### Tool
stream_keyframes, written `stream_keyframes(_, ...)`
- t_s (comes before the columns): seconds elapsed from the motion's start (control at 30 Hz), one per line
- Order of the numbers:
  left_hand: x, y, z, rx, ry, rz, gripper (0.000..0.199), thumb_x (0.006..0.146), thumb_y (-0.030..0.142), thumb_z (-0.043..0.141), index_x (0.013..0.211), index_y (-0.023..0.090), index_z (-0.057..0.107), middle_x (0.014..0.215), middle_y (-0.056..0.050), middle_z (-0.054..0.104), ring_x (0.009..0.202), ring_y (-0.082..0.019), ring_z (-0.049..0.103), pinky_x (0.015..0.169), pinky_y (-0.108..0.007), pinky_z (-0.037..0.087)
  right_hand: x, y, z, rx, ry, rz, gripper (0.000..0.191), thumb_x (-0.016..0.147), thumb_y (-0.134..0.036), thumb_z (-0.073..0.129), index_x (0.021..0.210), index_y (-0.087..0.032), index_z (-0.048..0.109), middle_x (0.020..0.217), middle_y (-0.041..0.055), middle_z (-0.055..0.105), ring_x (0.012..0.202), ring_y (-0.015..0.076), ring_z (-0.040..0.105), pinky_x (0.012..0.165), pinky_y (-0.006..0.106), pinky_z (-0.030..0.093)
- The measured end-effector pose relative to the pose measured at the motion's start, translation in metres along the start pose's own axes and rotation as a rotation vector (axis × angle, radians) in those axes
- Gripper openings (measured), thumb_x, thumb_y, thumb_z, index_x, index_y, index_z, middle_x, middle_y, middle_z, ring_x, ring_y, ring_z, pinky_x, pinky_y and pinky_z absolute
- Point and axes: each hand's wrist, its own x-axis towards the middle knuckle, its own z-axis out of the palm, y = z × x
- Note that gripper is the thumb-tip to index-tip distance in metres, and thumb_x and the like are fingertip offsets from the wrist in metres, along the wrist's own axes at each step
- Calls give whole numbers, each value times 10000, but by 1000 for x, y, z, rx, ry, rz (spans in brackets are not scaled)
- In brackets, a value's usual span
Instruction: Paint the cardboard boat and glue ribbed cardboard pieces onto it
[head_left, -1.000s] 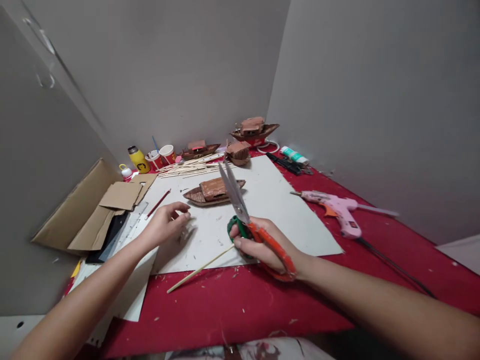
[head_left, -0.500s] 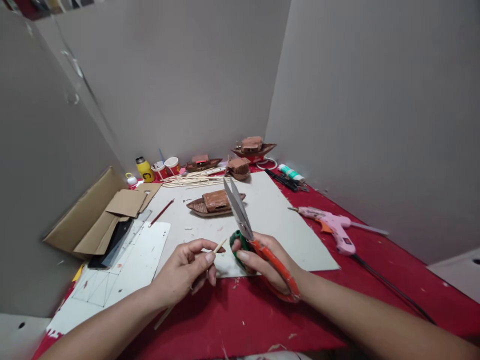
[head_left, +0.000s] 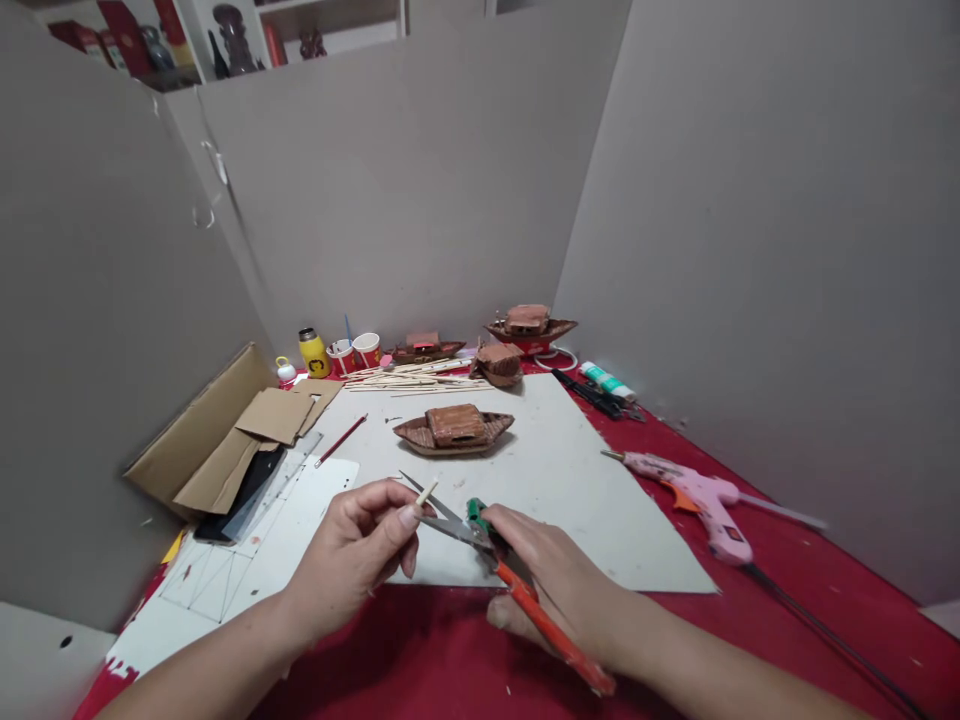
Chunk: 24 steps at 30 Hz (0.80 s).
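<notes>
A thin pale wooden stick (head_left: 426, 492) is pinched between the thumb and fingers of my left hand (head_left: 364, 545). My right hand (head_left: 551, 575) is closed on scissors (head_left: 536, 615) with one orange and one green handle. The scissor blades are parted and point left, around the stick close to my left fingertips. Beyond my hands, a small brown model boat (head_left: 455, 428) with a covered roof rests on the white board (head_left: 570, 500).
A pink glue gun (head_left: 697, 495) lies on the red cloth at right. Behind the boat are thin sticks (head_left: 420, 378), more model boats (head_left: 527, 325), cups (head_left: 367, 348) and a yellow bottle (head_left: 313, 353). Folded cardboard (head_left: 202, 440) and a pencil (head_left: 341, 440) lie at left.
The scissors have swung from pointing up to pointing left, and their blades have come to the stick with wider parting. The whole view has shifted, with shelves now showing at top left.
</notes>
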Motion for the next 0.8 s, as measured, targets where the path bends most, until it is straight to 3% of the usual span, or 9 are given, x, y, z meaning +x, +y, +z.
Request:
stream_keyframes(0.2, 0, 0, 3, 88, -47, 36, 331, 805, 508, 661, 824, 178, 651, 544, 18, 541, 490, -89, 418, 483, -212, 292, 1, -2, -2, -68, 5, -7, 395, 818, -586, 539, 878, -210, 434, 795, 25, 532, 642, 175, 448, 586, 289, 360)
stream_keyframes(0.4, 1, -7, 3, 132, -62, 45, 279, 847, 461, 633, 820, 186, 668, 582, 13, 561, 520, -94, 457, 528, -221, 327, 1, -2, -1, -112, -32, 23, 362, 799, -525, 597, 860, -214, 422, 790, 13, 528, 647, 173, 444, 593, 284, 333)
stream_keyframes(0.63, 4, -18, 3, 95, 29, -9, 313, 798, 485, 682, 846, 176, 682, 487, 22, 543, 446, -72, 379, 468, -206, 269, 2, -6, -3, -153, -54, 102, 333, 808, -507, 584, 811, -223, 408, 752, 11, 542, 643, 181, 477, 584, 278, 312)
stream_keyframes(0.8, 8, -32, 2, -69, 96, -144, 385, 685, 494, 768, 865, 170, 665, 455, 43, 536, 354, -38, 275, 385, -185, 168, 4, -12, -9, -106, -118, 243, 158, 844, -347, 524, 783, -218, 458, 719, 22, 608, 600, 167, 526, 544, 259, 287)
